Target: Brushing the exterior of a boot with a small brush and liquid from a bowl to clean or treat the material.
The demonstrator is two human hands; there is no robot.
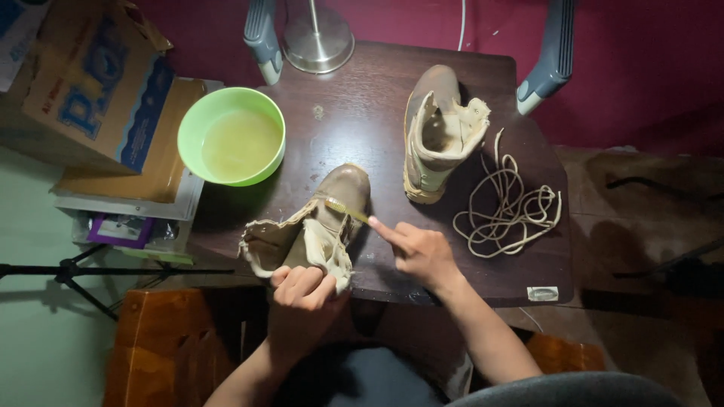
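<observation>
L hand [302, 286] grip closed on ankle flap of unlaced tan suede boot [320, 226], lying at front edge of dark wood counter [362, 105] | R hand [418, 252] pinches yellow toothbrush [347, 210], head on boot upper | 2nd tan boot [437, 132] upright behind, loose beige laces [509, 211] to its R | green plastic bowl w/ cloudy liquid [232, 136] at L

A tan cardboard box [90, 83] sits at about ten o'clock, tilted, its top face printed with large blue lettering and one side panel solid dark blue; a flap stands open at its upper edge. At the far ten o'clock corner, part of a pale package with blue print [19, 30] shows, cut off by the frame. Below the box, near nine o'clock, a small purple packet with a white panel [121, 230] lies under clear wrap. At about four o'clock, a small pale rectangular sticker [543, 293] sits on the dark table's [362, 105] near edge.
</observation>
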